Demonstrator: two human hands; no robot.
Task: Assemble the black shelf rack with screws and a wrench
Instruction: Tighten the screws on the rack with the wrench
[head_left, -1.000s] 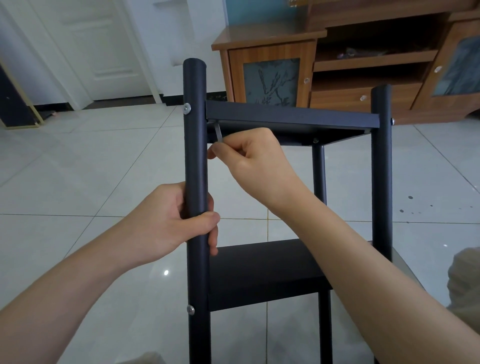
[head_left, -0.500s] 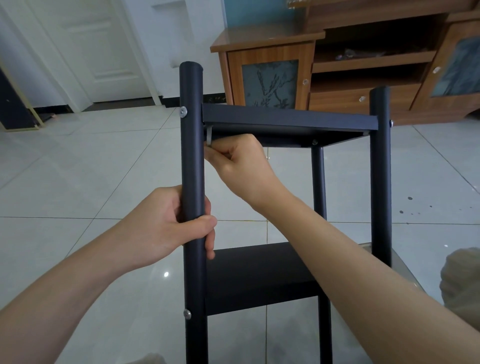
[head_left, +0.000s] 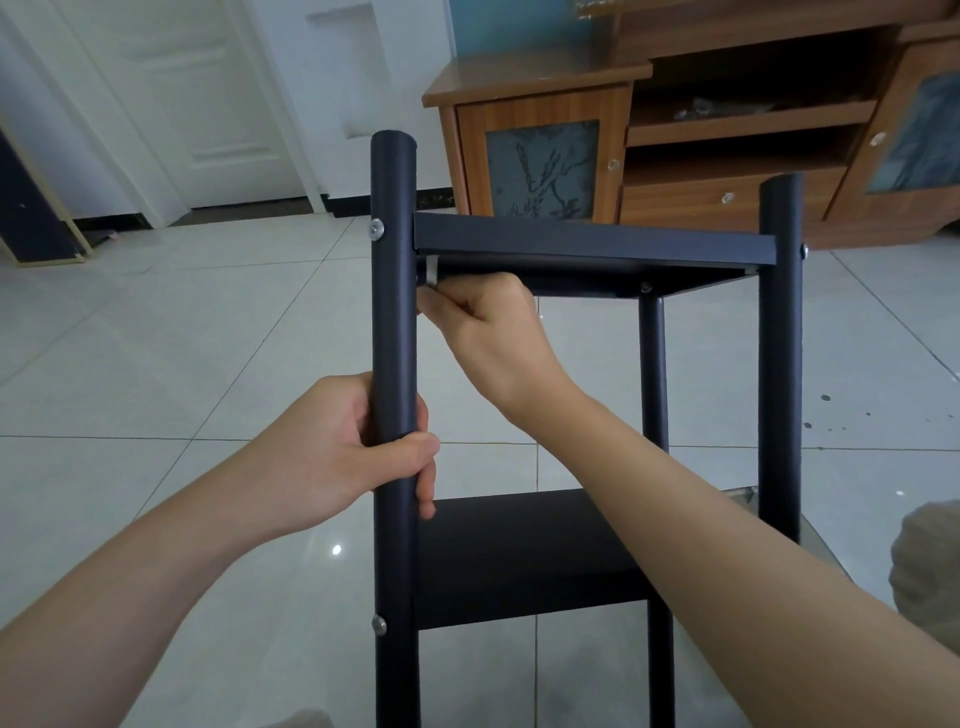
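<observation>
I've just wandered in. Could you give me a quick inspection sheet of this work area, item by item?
Surface: glossy pale tiled floor.
Job's things: black shelf rack upright; upper shelf and lower shelf sit between its posts; silver screw in the front post; wrench under the upper shelf's corner.
Clutter: dark specks on the floor; pale object at the right edge, unidentifiable.
Hands: left hand grips the front post; right hand pinches the wrench.
Cables: nothing seen.
Surroundings: wooden cabinet, white door.

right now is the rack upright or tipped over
Upright: the near post, gripped by the left hand, stands vertical and the top shelf lies level.
</observation>
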